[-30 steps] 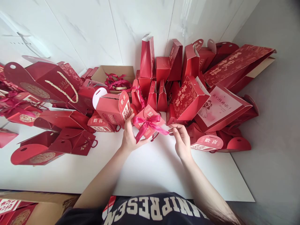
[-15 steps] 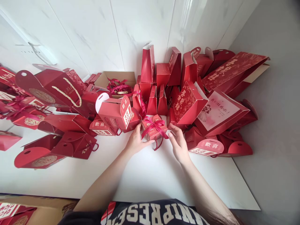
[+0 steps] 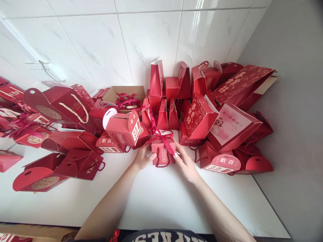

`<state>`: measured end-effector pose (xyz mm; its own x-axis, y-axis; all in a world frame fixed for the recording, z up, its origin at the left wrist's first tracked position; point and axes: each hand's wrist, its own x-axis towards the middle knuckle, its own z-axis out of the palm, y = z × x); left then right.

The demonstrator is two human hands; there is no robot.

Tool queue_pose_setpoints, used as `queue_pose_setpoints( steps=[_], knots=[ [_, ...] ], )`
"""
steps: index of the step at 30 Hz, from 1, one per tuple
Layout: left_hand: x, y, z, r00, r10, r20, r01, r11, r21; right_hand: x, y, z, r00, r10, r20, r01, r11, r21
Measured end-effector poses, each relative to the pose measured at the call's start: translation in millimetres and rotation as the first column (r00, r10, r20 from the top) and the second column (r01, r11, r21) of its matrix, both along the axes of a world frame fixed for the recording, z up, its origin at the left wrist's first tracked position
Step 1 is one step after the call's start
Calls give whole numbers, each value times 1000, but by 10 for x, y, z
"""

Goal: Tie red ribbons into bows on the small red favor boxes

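Observation:
A small red gift box [image 3: 156,152] with a magenta ribbon bow [image 3: 164,137] on top stands upright at the middle of the white table. A dark red cord handle [image 3: 163,165] hangs down its front face, beside a pale printed label. My left hand [image 3: 142,158] holds the box's left side, its thumb at the front and its other fingers partly hidden behind. On the opposite side, my right hand [image 3: 186,164] grips it, with fingertips against the right edge, near a ribbon tail.
Red gift boxes [image 3: 122,127] and bags [image 3: 234,122] crowd the table [image 3: 161,198] to the left, right and behind. A cardboard box [image 3: 108,95] with loose magenta ribbon stands at the back. Tiled wall [image 3: 151,37] rises behind, and a grey wall [image 3: 290,117] closes the right.
The gift box has tipped and turned so its front face with the cord handle shows, and it sits slightly nearer me. Both hands have closed in on its sides. The camera view has tilted upward.

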<state>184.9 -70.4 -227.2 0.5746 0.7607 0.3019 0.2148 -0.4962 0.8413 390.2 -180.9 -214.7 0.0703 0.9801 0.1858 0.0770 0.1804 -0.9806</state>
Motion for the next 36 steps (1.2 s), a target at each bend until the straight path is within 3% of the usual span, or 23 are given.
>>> queue_pose_setpoints(
  steps=[5,13,21,29,36],
  knots=[
    [-14,-15,16,1000,-18,21,17,1000,8,-61,33,-105,996,73,-60,-72,997,5],
    [-25,-54,2,999,-46,-14,47,998,50,88,23,-203,995,97,20,-98,995,24],
    [-20,-136,-26,979,132,-155,-126,991,48,151,93,-239,979,-46,197,43,999,18],
    [-20,-125,8,942,278,-187,-214,929,303,116,172,-281,969,-136,204,141,990,-7],
    [-59,-122,-22,945,323,-43,-250,803,542,94,181,-328,973,-184,137,177,982,63]
  ],
)
